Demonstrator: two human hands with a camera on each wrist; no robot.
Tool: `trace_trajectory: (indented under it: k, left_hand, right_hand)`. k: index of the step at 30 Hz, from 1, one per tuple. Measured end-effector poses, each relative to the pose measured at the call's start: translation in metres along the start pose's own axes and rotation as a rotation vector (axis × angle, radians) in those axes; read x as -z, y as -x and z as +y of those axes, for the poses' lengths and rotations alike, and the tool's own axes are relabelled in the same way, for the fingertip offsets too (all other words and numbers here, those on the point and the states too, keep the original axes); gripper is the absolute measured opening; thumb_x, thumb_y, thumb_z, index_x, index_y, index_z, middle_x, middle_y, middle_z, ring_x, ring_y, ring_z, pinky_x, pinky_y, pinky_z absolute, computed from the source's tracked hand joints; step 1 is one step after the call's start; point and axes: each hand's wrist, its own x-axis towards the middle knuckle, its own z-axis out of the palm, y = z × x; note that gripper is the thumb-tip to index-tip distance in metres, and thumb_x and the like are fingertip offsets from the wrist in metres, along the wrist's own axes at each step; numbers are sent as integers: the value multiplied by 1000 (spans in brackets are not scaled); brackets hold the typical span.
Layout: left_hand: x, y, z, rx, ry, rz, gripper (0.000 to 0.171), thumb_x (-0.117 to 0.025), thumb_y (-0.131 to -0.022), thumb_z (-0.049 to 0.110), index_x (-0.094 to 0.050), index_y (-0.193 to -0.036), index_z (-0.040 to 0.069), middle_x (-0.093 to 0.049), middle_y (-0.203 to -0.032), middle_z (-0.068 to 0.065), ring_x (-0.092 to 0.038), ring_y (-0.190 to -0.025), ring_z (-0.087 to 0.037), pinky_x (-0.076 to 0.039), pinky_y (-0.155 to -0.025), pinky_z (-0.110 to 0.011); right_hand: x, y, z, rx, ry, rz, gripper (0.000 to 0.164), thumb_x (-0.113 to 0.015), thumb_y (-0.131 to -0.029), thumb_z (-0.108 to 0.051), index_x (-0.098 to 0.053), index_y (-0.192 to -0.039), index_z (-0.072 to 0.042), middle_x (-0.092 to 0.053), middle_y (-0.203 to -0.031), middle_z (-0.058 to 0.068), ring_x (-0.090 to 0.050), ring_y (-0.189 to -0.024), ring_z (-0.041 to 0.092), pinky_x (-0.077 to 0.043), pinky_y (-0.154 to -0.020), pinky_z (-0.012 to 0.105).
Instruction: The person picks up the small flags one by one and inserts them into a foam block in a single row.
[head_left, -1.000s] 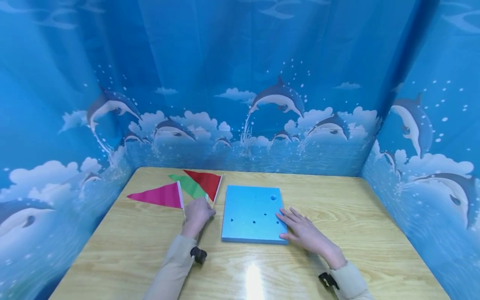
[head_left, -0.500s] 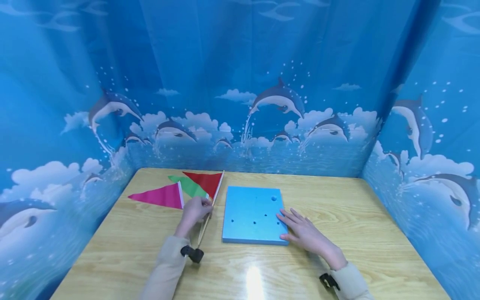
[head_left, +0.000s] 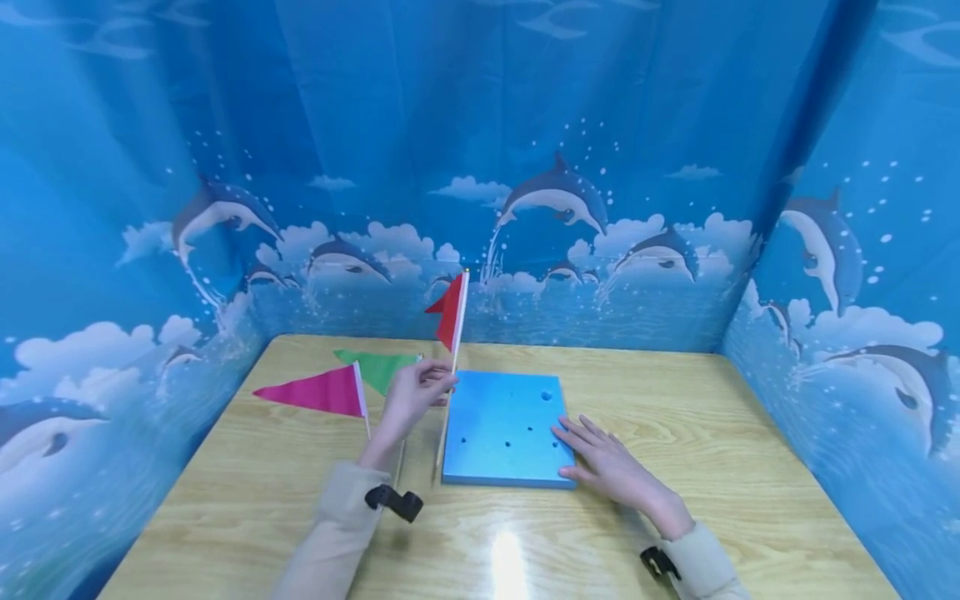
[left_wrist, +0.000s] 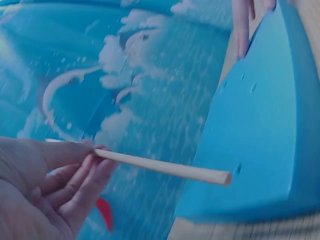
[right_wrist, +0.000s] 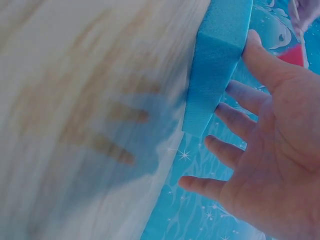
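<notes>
in the head view, the left hand (head_left: 414, 395) pinches a red pennant flag (head_left: 452, 315) by its pole (head_left: 454, 360), thumb and fingertips together. the pole stands steeply, its top leaning slightly right and its lower end reaching down and near, alongside the left edge of a blue foam board (head_left: 487, 408). the board lies flat just right of that hand, with a few small holes and one larger hole (head_left: 547, 397) at its far right. of the small ones, the near-left hole (head_left: 463, 440) is the closest to the pole. the right hand (head_left: 613, 468) is unclenched, fingers spread and resting at the board's right edge, grasping nothing. left of the left hand, a magenta pennant flag (head_left: 318, 392) and a green pennant flag (head_left: 378, 369) lie on the wooden table (head_left: 645, 387).

in the left wrist view, the bare end of the pole points out of the pinch toward the board, showing next to a hole (left_wrist: 237, 169). the left hand is plainly the nearer one to that hole; the right hand's fingers show at the board's opposite side. whether the pole end touches the board, i cannot tell.

in the right wrist view, the thumb (right_wrist: 260, 52) meets the board's edge, fingers loosely apart, with a piece of red cloth behind.
</notes>
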Motion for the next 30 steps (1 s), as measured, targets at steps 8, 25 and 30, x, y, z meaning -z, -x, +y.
trace_trajectory:
  k: [8,25,30]
  left_hand:
    - [-42,-6,10,-207,140,28,27,-73,-94,10,-68,-118,-2,-73,-105,-18,-73,-89,-28,-64,-71,-34]
    - [-136,-10,20,-376,249,-82,26,-69,-97,11,-65,-118,-3,-72,-109,-18,-73,-98,-34,-63,-77,-32]
    - [-147,-9,10,-377,239,-71,20,-70,-96,15,-69,-113,5,-74,-106,-12,-74,-94,-26,-62,-76,-27]
  right_hand:
    - [-4,-1,3,-4,-1,7,68,-61,-100,-43,-39,-156,-12,-31,-164,13,-20,-150,46,-18,-113,76]
    - [-3,1,3,-13,47,-8,63,-56,-104,-40,-38,-157,-12,-30,-164,14,-21,-150,47,-21,-108,81]
    - [-4,1,4,-26,75,-28,63,-52,-105,-42,-36,-158,-13,-28,-165,13,-19,-151,46,-21,-108,81]
